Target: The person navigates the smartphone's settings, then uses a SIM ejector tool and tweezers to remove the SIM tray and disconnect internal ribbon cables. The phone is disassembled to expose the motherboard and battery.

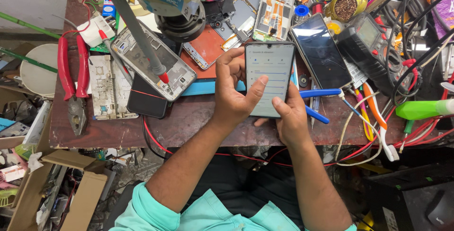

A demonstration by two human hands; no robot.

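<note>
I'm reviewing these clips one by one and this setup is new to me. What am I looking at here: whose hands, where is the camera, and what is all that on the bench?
There is no machine: one camera worn on a person's head looks down at their own bare hands. The left hand and right hand together hold a lit smartphone, the left thumb on its screen. Below is a cluttered brown workbench. On it lie an opened phone frame, red-handled pliers, a dark phone, a multimeter and blue-handled pliers.
</note>
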